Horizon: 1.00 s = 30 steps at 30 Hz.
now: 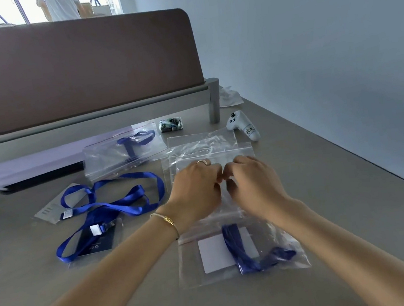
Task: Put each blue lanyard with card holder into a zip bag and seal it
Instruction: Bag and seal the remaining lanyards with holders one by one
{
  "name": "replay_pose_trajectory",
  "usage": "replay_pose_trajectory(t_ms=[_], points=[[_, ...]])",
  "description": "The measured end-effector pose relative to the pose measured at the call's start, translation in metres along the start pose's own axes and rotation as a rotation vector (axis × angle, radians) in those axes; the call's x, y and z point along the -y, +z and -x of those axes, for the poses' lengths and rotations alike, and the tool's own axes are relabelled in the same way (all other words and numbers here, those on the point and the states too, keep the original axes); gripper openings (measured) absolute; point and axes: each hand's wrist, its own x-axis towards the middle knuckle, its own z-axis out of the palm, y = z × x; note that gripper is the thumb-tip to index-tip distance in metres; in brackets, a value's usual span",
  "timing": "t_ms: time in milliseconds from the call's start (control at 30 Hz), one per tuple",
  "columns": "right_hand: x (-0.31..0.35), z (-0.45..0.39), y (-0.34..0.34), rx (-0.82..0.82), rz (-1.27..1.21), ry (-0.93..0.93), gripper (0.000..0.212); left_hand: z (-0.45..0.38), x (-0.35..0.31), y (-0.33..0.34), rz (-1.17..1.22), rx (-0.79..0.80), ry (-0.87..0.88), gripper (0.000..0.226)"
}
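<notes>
Both hands, left hand (196, 192) and right hand (252, 184), pinch an empty zip bag (212, 156); stacked film could lift two bags.

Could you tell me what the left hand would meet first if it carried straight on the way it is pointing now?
The left hand points right, fingers curled; almost at once it would meet the right hand, their fingertips nearly touching above the empty zip bags. Depth is hard to judge.

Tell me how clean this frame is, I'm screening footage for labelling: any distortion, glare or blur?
Head view: wide-angle bending curves the divider and desk edge; the window is blown out; the empty bags show pale sheen; both hands, left hand and right hand, look slightly soft.
</notes>
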Motion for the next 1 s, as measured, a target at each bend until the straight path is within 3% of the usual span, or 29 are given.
replay_pose_trajectory(t_ms=[167,333,467,567,633,833,1000], points=[[-0.004,-0.026,0.019,0.082,0.100,0.037,0.020,-0.019,0.009,0.021,-0.069,0.035,-0.071,0.019],[-0.022,-0.038,0.021,0.226,0.070,0.119,0.047,-0.028,0.038,0.023,-0.052,0.110,-0.257,0.048],[-0.027,-0.044,0.015,0.322,0.060,0.126,0.057,-0.034,0.057,0.016,-0.013,0.191,-0.308,0.060],[-0.026,-0.047,0.010,0.350,0.054,0.122,0.057,-0.038,0.061,0.015,0.039,0.105,-0.344,0.053],[-0.024,-0.048,0.006,0.318,0.052,0.114,0.052,-0.042,0.065,0.013,0.072,-0.002,-0.378,0.044],[-0.011,-0.065,0.001,0.062,-0.017,0.052,0.041,-0.051,0.080,0.011,0.088,-0.127,-0.361,0.020],[0.002,-0.086,0.005,-0.008,-0.073,-0.006,0.047,-0.052,0.087,0.005,0.234,-0.258,-0.273,0.012]])
